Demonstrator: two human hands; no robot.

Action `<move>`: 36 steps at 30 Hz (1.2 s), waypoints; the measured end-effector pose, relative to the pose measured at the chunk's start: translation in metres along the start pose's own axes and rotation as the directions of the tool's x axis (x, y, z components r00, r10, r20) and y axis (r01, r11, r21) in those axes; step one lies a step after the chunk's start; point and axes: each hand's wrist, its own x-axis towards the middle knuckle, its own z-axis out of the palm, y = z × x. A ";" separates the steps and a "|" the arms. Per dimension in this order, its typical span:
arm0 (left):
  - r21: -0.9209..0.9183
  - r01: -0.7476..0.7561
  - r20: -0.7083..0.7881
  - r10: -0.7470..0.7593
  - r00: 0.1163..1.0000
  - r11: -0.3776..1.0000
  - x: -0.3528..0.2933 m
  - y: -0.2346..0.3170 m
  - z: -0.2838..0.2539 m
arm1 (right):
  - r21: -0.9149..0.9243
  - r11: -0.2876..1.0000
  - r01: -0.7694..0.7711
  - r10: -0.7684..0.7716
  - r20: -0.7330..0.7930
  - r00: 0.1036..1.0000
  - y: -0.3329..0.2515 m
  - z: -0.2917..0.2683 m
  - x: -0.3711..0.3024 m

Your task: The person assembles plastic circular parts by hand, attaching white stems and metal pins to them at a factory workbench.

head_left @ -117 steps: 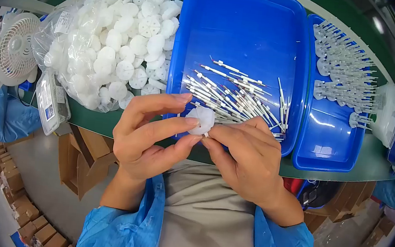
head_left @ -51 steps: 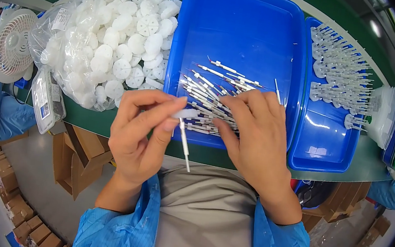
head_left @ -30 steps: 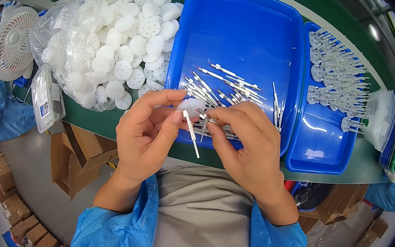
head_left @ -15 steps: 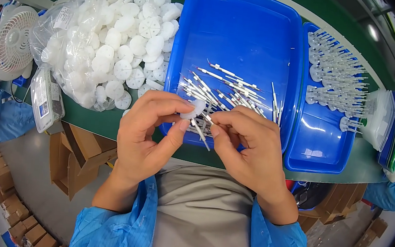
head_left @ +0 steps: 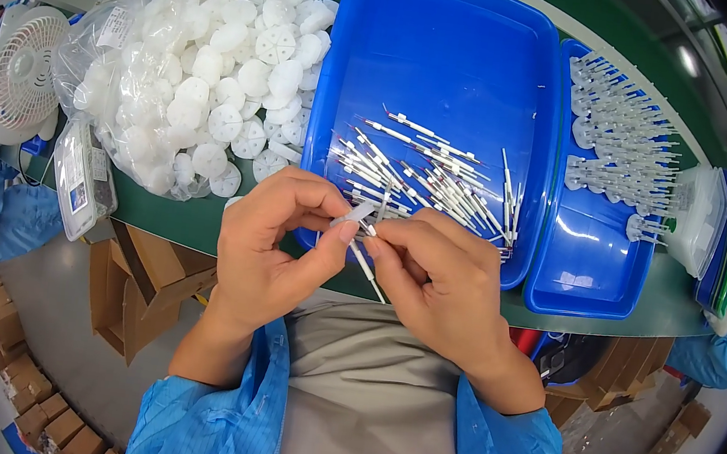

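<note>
My left hand (head_left: 279,253) pinches a translucent white plastic disc (head_left: 353,215), seen almost edge-on, between thumb and fingers. A thin white rod (head_left: 367,271) sticks out below the disc, slanting toward me, and another points up from it. Close against the disc, my right hand (head_left: 443,282) pinches a slim white rod (head_left: 370,229), mostly covered by the fingertips. Both hands are over the near edge of a large blue tray (head_left: 445,46). Inside that tray lies a loose pile of similar white rods (head_left: 454,188) with dark thin tips.
To the left, a clear bag (head_left: 85,57) spills many white discs (head_left: 227,119); a white fan (head_left: 23,76) and a clear-sided box (head_left: 83,183) stand beyond. A smaller blue tray (head_left: 588,286) on the right holds discs with upright rods (head_left: 620,136). Cardboard boxes (head_left: 132,298) sit below the table.
The disc has turned from facing up to nearly edge-on. My right hand has moved slightly left, bringing its rod against the disc.
</note>
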 end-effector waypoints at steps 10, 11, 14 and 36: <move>0.005 -0.036 -0.008 0.036 0.999 0.999 -0.001 -0.005 0.002 | -0.083 0.995 0.058 -0.060 -0.022 0.998 -0.004 0.003 0.004; -0.092 -0.076 -0.039 0.072 0.997 0.993 0.000 -0.006 0.003 | -0.082 0.995 0.060 -0.062 -0.021 0.998 -0.004 0.003 0.005; -0.139 -0.093 -0.118 0.076 0.990 0.986 0.002 0.002 0.013 | -0.072 0.994 0.086 -0.088 -0.036 0.995 -0.004 0.002 0.005; 0.095 -0.137 -0.072 0.144 0.987 0.986 0.003 -0.010 -0.015 | -0.437 0.894 0.095 -0.072 0.070 0.995 0.008 -0.003 0.011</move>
